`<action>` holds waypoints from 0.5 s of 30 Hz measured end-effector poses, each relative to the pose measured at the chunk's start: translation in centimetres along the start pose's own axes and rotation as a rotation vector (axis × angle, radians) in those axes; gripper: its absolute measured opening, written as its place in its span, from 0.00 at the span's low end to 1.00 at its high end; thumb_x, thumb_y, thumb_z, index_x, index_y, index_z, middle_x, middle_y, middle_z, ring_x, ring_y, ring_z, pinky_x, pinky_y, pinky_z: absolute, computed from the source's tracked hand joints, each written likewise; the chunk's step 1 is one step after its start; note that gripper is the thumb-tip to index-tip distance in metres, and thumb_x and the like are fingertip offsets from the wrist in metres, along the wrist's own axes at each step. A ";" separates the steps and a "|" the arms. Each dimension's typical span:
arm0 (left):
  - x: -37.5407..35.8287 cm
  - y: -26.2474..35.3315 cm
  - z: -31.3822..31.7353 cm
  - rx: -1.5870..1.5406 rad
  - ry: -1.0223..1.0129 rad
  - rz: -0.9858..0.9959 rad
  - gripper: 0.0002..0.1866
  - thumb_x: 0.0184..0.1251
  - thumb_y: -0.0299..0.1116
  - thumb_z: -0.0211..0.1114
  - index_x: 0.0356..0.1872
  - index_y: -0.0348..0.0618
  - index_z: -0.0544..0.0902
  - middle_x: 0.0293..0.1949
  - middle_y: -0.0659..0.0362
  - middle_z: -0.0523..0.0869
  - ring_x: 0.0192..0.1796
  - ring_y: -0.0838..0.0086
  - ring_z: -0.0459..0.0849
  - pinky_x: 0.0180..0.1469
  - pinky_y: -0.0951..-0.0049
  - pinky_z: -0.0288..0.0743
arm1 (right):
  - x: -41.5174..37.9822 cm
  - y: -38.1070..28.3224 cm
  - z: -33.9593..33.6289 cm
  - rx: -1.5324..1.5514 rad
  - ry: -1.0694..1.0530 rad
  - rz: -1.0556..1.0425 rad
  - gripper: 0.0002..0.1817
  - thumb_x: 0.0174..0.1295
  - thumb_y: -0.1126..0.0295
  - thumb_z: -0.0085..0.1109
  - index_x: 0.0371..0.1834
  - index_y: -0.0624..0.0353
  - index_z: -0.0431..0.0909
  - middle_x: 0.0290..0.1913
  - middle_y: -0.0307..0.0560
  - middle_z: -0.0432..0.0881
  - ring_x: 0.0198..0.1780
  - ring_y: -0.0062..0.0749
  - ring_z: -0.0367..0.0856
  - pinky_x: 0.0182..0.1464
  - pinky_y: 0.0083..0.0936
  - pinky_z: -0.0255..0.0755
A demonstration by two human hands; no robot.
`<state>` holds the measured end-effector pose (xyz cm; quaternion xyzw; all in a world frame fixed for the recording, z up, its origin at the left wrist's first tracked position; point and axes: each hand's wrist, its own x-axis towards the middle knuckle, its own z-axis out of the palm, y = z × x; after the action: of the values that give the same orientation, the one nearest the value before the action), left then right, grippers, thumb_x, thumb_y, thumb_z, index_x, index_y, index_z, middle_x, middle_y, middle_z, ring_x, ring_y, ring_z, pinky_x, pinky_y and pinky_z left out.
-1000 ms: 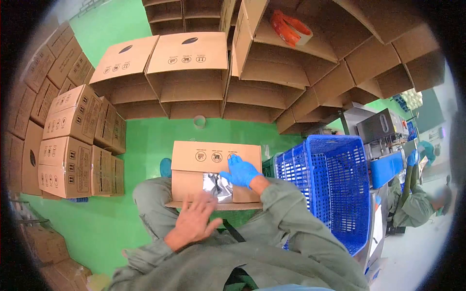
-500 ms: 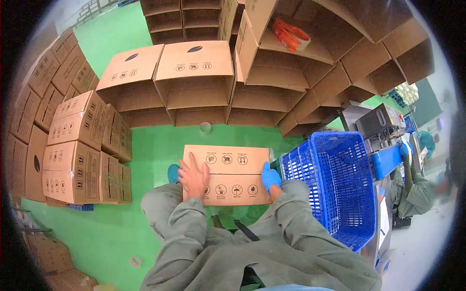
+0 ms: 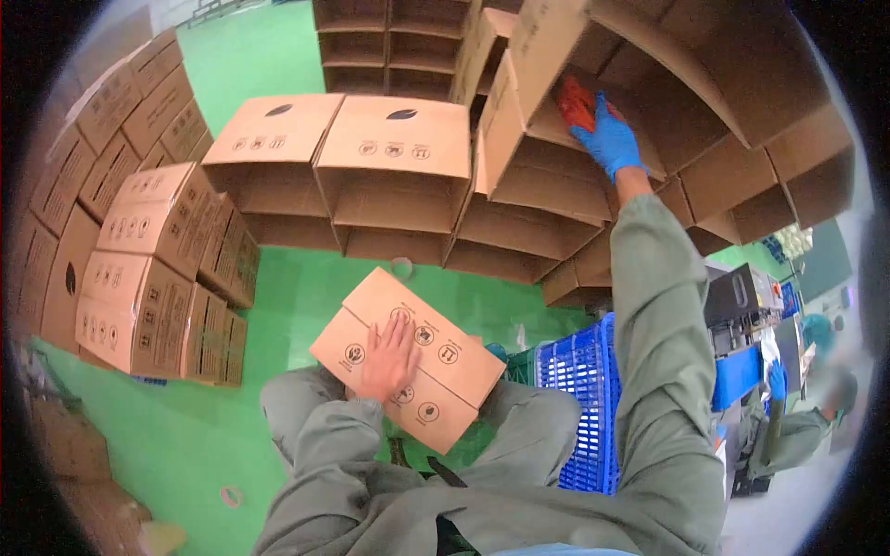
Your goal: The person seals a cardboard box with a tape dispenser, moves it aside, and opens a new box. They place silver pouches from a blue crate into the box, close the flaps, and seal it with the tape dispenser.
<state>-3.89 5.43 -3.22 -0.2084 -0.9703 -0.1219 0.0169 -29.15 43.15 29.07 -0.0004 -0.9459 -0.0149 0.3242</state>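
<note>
A closed cardboard box [image 3: 454,380] with printed symbols lies tilted across my lap. Bare and spread, my left hand [image 3: 389,357] rests flat on its top. My right hand [image 3: 610,139], in a blue glove, reaches up into an open cardboard box [image 3: 547,125] on the stack at the upper right. Its fingers are at the red tape dispenser [image 3: 576,102], which they partly cover; whether they are closed around it cannot be made out.
Open boxes [image 3: 394,139] stand ahead, and closed boxes [image 3: 134,306] are stacked at the left. A blue crate [image 3: 579,371] is beside my right leg. A co-worker [image 3: 802,431] sits near a machine at the right. A tape roll [image 3: 231,496] lies on the floor.
My right hand has left the closed box and moved up to the red tape dispenser. The closed box has turned and tilted on my lap, with my left hand still on it.
</note>
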 end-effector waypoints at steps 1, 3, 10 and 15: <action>-0.4 0.1 0.1 -0.011 -0.011 -0.023 0.32 0.71 0.48 0.45 0.72 0.43 0.61 0.76 0.53 0.55 0.78 0.65 0.48 0.76 0.48 0.40 | 1.1 0.9 1.1 -0.106 -0.063 -0.039 0.41 0.60 0.50 0.58 0.72 0.63 0.57 0.58 0.68 0.75 0.58 0.59 0.77 0.60 0.46 0.71; 0.5 -0.4 0.0 -0.040 -0.005 0.008 0.31 0.72 0.46 0.43 0.72 0.41 0.61 0.76 0.53 0.55 0.78 0.64 0.49 0.76 0.49 0.40 | 1.5 1.4 1.6 -0.172 -0.145 -0.121 0.41 0.60 0.51 0.58 0.73 0.60 0.57 0.58 0.65 0.77 0.57 0.56 0.78 0.59 0.45 0.72; 1.0 -0.8 0.9 -0.021 0.053 -0.011 0.29 0.73 0.44 0.42 0.72 0.43 0.62 0.75 0.54 0.58 0.78 0.66 0.52 0.76 0.50 0.41 | -23.6 -8.6 -8.5 1.406 -0.279 0.396 0.29 0.61 0.62 0.58 0.65 0.63 0.67 0.58 0.47 0.74 0.57 0.31 0.75 0.61 0.28 0.69; 0.7 -1.4 2.1 0.013 0.064 0.031 0.28 0.75 0.46 0.42 0.72 0.46 0.62 0.75 0.58 0.58 0.78 0.69 0.51 0.76 0.50 0.42 | -40.5 -16.1 -2.0 0.911 -0.760 0.197 0.36 0.51 0.59 0.67 0.65 0.58 0.68 0.61 0.56 0.75 0.61 0.46 0.75 0.63 0.36 0.69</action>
<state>-5.04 4.97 -5.48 -0.2194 -0.9667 -0.1219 0.0510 3.93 27.36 5.34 0.0456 -0.9022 0.4234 -0.0693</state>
